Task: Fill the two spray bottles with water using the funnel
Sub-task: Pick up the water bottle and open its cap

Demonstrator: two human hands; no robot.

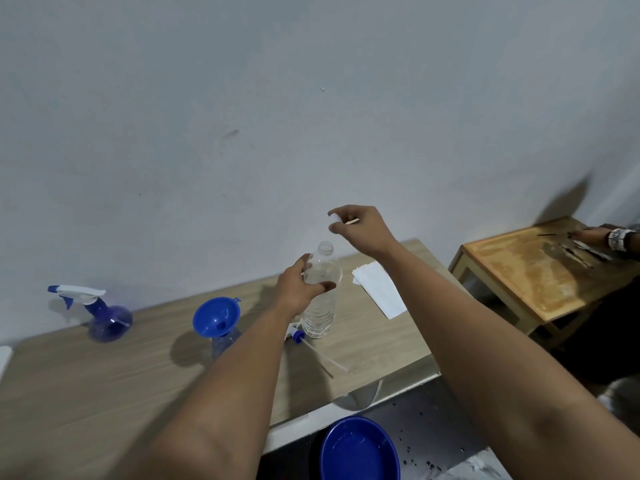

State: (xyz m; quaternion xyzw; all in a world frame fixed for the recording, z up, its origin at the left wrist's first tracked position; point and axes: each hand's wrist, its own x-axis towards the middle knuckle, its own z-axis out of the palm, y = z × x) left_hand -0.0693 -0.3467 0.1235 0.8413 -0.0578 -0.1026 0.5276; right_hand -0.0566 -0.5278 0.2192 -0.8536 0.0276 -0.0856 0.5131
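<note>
From my head view, my left hand (300, 285) wraps the upper body of the clear water bottle (320, 299) standing on the table (104, 368), while my right hand (356, 226) pinches its white cap (333, 218) just above the open neck. The blue funnel (216, 315) sits in the open spray bottle (223, 341) to the left; the second spray bottle (105, 315), trigger still on, stands far left. I should park the cap aside, then tilt slowly over the funnel's centre to avoid overflow.

Funnel (216, 317) sits in a bottle (223, 341), apparently; water bottle (320, 299) to its right.
</note>
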